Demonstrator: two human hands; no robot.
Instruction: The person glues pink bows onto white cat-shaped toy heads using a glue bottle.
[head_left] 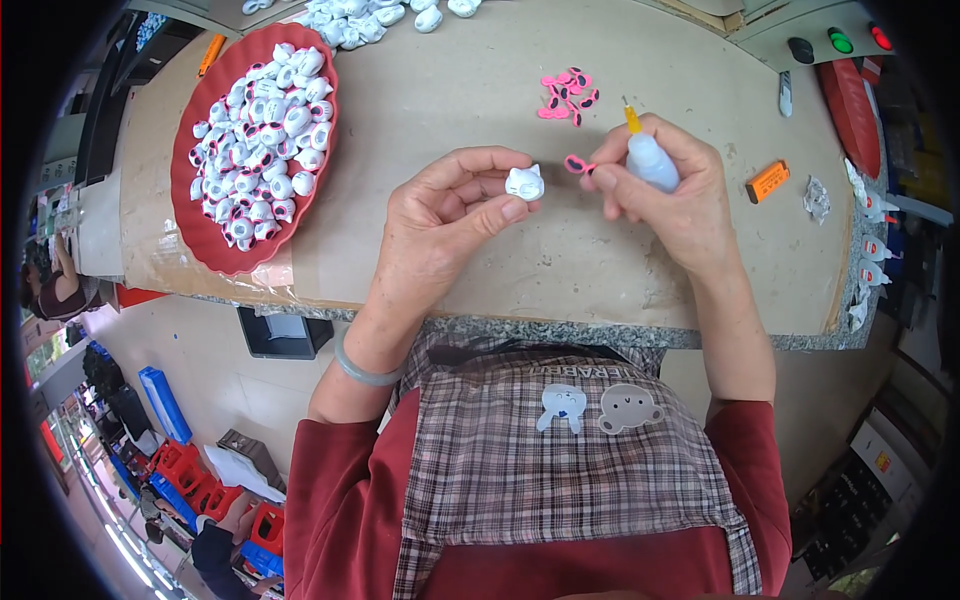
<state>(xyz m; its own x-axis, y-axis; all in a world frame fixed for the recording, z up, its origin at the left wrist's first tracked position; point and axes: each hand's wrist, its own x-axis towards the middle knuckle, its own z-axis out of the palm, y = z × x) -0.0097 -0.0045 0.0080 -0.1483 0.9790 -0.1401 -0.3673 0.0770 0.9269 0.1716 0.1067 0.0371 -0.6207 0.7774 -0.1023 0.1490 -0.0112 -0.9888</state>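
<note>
Well, past the apron (560, 490), the left hand (440, 215) pinches a white cat head (525, 184) between thumb and fingers. It looks light, hard and smooth, so it may slip; its round sides seem best to hold. Just right of the head, the right hand (670, 190) pinches pink glasses (575, 164) by one end, with a bottle (650, 165) held in it too. The glasses look thin and bendy. Left of the head is a full red bowl (186, 150). Beyond the head lie more glasses (568, 92), and farthest, off to its left, white bits (350, 22).

An assembly workshop, judging by piled white figurines (262, 145), workbench (430, 90) and plastic crates (180, 466).
</note>
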